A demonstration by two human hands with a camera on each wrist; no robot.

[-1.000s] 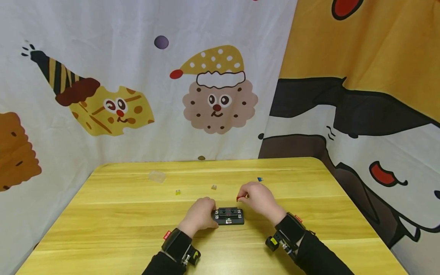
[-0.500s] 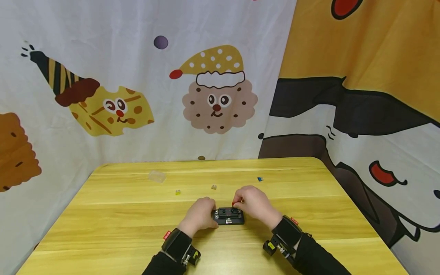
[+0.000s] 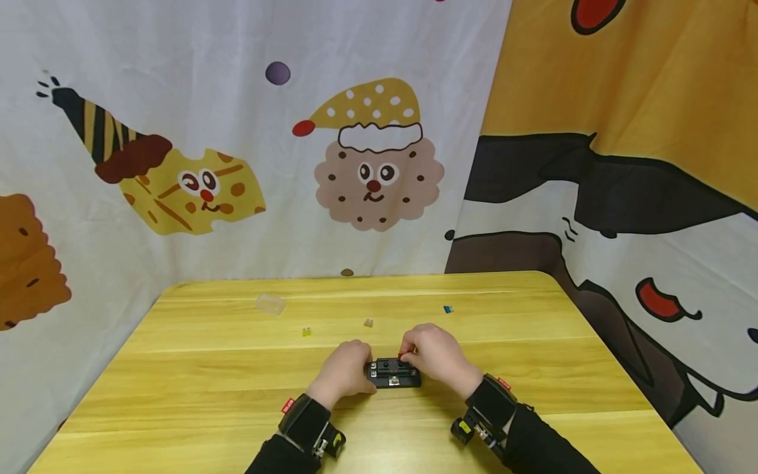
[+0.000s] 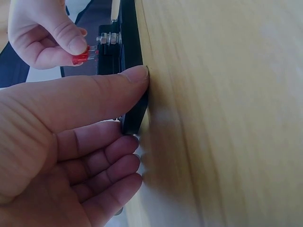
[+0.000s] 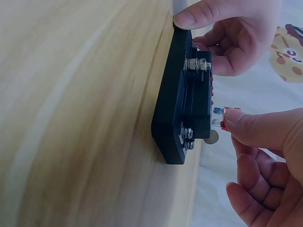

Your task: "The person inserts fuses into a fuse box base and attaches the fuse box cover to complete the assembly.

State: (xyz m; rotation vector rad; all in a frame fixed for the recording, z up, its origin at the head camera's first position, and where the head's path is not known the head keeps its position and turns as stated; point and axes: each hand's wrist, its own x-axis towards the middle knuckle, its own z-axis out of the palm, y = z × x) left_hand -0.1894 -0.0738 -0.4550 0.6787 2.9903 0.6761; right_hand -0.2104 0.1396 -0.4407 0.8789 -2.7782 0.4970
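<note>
A black fuse holder (image 3: 393, 373) with metal terminal bolts (image 5: 191, 64) lies flat on the wooden table, long side across. Its left end is held by my left hand (image 3: 346, 368), thumb on the near edge and fingers on the far side. My right hand (image 3: 438, 352) pinches a red blade fuse (image 5: 224, 125) between thumb and forefinger above the right part of the holder. The fuse's metal prongs (image 5: 217, 111) point at the holder's top; a small gap shows there in the right wrist view. My right fingers partly hide the fuse in the head view.
Behind the hands lie a yellow fuse (image 3: 306, 332), a pale beige fuse (image 3: 368, 322) and a blue fuse (image 3: 448, 309). A clear plastic piece (image 3: 270, 304) lies toward the back left. A printed curtain (image 3: 237, 250) hangs beyond the table.
My right hand has moved left and nearer, bringing the red blade fuse from beside the fuse holder to just over its top. The left hand has kept its hold.
</note>
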